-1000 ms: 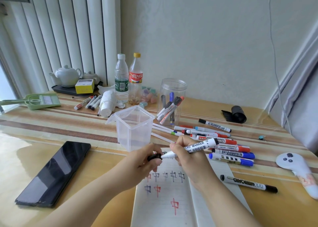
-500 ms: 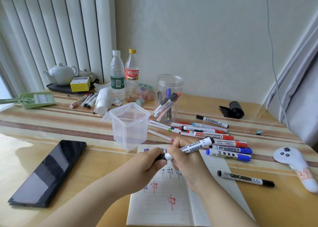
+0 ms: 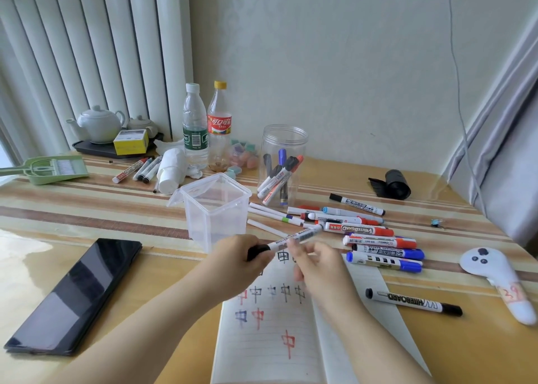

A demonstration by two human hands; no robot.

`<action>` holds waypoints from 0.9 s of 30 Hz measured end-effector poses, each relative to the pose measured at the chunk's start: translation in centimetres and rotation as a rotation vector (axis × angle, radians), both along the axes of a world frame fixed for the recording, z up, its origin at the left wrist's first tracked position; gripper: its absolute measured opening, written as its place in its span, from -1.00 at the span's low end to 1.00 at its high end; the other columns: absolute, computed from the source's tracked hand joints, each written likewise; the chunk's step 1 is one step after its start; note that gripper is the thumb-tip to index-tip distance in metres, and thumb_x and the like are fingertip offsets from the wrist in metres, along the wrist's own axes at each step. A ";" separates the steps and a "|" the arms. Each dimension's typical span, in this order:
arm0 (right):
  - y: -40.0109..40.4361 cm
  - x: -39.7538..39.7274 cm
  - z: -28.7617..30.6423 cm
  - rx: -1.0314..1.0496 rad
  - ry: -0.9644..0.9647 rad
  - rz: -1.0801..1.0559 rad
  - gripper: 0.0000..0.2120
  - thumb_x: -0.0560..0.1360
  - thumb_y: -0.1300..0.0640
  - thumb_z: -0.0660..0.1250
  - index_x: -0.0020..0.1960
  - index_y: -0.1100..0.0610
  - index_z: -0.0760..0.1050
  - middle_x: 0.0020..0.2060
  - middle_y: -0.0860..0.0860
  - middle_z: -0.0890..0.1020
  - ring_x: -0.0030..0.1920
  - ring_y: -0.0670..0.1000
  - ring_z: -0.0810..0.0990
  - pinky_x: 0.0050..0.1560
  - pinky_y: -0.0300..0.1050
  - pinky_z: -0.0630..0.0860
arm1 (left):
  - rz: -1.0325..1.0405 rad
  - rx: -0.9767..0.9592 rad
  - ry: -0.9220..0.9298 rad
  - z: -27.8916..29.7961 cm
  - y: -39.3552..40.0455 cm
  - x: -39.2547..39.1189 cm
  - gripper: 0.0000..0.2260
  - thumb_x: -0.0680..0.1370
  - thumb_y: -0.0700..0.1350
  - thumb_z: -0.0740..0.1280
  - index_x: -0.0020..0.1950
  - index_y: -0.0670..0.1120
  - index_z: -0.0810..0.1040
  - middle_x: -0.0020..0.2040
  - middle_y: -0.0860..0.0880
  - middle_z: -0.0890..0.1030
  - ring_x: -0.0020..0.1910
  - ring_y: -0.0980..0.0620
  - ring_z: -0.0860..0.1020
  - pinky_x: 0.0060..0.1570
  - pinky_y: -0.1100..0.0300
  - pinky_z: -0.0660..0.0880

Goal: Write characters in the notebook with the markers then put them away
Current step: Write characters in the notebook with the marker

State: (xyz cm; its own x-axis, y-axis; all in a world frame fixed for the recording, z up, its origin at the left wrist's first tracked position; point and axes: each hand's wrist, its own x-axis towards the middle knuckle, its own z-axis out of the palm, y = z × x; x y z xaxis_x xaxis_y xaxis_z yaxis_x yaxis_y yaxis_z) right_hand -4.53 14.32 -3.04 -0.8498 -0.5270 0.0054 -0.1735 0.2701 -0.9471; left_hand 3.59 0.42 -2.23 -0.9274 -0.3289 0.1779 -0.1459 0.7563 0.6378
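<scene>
An open notebook (image 3: 262,340) lies at the front edge, with red, blue and black characters on its left page. Above it my left hand (image 3: 238,264) grips the black cap end of a white whiteboard marker (image 3: 300,235), which points up and to the right. My right hand (image 3: 320,270) is blurred just under the barrel, fingers loosely curled and not wrapped round it. A clear square container (image 3: 215,209) stands empty behind my hands. A round clear jar (image 3: 283,139) holds several markers. Several loose markers (image 3: 375,241) lie to the right.
A black marker (image 3: 413,303) lies right of the notebook, a white controller (image 3: 495,278) beyond it. A black phone (image 3: 72,296) lies at the left. Two bottles (image 3: 195,127), a teapot (image 3: 99,121), a green dustpan (image 3: 49,168) and more markers (image 3: 139,169) line the back.
My right hand has loosened from the marker's barrel and dropped slightly below it. The left hand keeps hold of the cap end, and the marker has lifted a little.
</scene>
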 end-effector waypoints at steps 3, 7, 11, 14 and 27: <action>0.8 -0.4 0.3 0.053 0.528 -0.011 -0.95 0.46 0.11 0.39 -0.11 0.05 0.53 -0.40 -0.15 0.50 -0.35 -0.25 0.45 -0.30 -0.39 0.37 | 0.096 0.044 0.007 0.2 -0.2 -0.6 -0.68 0.53 0.02 0.26 -0.35 -0.13 0.43 -0.51 0.08 0.45 -0.59 0.18 0.32 -0.57 0.41 0.21; -0.5 -0.8 0.3 0.164 0.917 0.213 -0.69 0.42 0.18 0.38 0.14 -0.03 0.50 -0.02 -0.13 0.52 -0.07 -0.14 0.54 -0.14 -0.16 0.54 | 0.087 0.085 0.045 1.3 0.9 -1.6 -0.72 0.50 -0.04 0.25 -0.35 -0.16 0.46 -0.47 0.00 0.45 -0.54 0.16 0.33 -0.49 0.32 0.27; -1.0 -2.7 2.3 0.111 0.994 0.103 -0.78 0.42 0.20 0.40 0.06 0.08 0.54 -0.09 -0.06 0.60 -0.20 -0.05 0.59 -0.21 -0.16 0.56 | 0.037 0.138 0.163 2.7 1.2 -1.7 -0.85 0.49 0.02 0.32 -0.22 0.01 0.42 -0.32 0.12 0.46 -0.48 0.20 0.41 -0.51 0.41 0.31; -0.9 -5.1 6.7 -0.027 0.991 -0.055 -0.79 0.42 0.24 0.42 0.02 0.13 0.48 -0.20 -0.04 0.60 -0.26 -0.07 0.60 -0.21 -0.40 0.46 | 0.001 0.056 0.259 3.4 0.0 -1.6 -0.86 0.49 0.01 0.31 0.00 0.08 0.40 -0.08 0.16 0.45 -0.16 0.22 0.46 -0.26 0.38 0.41; -8.9 -13.1 11.4 -0.027 0.595 -0.123 -0.87 0.55 0.25 0.24 0.09 0.18 0.49 -0.07 0.08 0.65 0.00 0.06 0.63 0.11 -0.16 0.51 | 0.045 -0.436 0.254 5.8 -3.2 -4.6 -0.73 0.57 -0.01 0.17 0.27 0.03 0.33 0.18 0.07 0.40 0.13 0.10 0.39 0.04 0.31 0.35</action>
